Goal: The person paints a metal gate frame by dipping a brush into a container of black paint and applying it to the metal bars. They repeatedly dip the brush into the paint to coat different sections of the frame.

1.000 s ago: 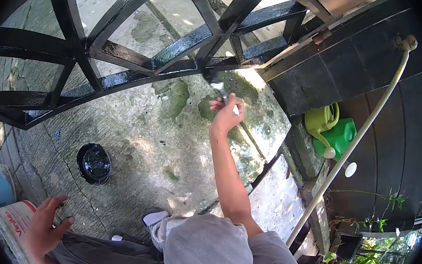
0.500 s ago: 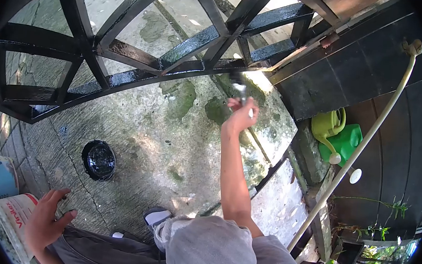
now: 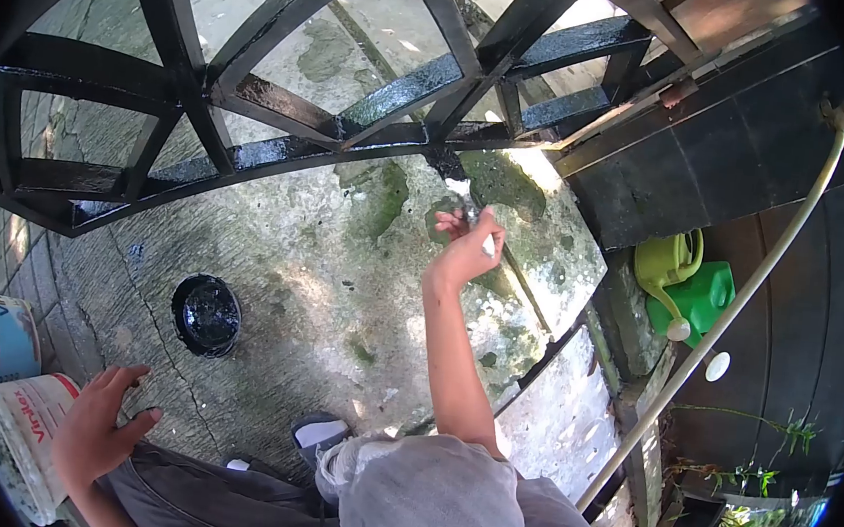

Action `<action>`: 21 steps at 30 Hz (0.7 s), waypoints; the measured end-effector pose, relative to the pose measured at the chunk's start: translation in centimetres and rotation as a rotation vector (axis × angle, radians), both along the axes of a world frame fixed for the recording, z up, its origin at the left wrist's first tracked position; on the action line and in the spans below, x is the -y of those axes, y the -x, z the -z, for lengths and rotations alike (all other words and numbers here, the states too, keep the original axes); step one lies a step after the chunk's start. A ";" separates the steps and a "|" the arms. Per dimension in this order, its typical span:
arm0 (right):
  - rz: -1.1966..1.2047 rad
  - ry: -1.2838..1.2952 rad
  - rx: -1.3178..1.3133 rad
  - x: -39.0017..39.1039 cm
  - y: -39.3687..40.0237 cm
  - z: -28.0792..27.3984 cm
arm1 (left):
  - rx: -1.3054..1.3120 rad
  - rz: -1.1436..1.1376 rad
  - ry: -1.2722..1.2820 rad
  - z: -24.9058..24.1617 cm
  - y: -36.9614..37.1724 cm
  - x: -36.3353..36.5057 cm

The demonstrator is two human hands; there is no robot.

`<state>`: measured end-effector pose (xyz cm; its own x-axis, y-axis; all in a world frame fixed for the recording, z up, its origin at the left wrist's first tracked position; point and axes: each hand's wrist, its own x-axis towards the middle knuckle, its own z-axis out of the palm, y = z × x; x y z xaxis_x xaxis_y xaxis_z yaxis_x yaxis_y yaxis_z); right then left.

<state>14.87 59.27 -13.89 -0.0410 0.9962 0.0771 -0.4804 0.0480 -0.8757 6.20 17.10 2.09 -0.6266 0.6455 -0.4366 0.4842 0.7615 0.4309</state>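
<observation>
Glossy black is shown by the metal lattice [image 3: 407, 92], broken by a dull reddish-brown patch and by bluish-white glints. Black is repeated in the round tub [image 3: 207, 315] and its shiny contents. On the brush [image 3: 460, 195], dark bristles are joined by a silvery band and a white handle end. The grey concrete [image 3: 283, 241] is mottled with dark green blotches and streaked with fine ribbing at the left. The lettered pail [image 3: 32, 420] is coloured white, with red lettering; the one beyond [image 3: 11, 338] is patterned in blue, red and white. The watering can [image 3: 665, 260] is coloured yellow-green, the container behind it [image 3: 705, 293] bright green, and the long pole [image 3: 729, 315] cream. Grey is worn in the head cloth [image 3: 431, 505], darker grey in the trousers [image 3: 220, 507].
</observation>
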 end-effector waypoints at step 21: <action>-0.110 -1.690 1.125 -5.7 -4.0 -7.7 | 0.099 0.059 -0.071 -1.2 -0.4 0.3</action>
<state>18.91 64.97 -6.22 -0.7664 -0.0391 0.6411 0.0767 0.9854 0.1517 6.56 16.76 3.33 -0.5430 0.7112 -0.4465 0.4795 0.6991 0.5304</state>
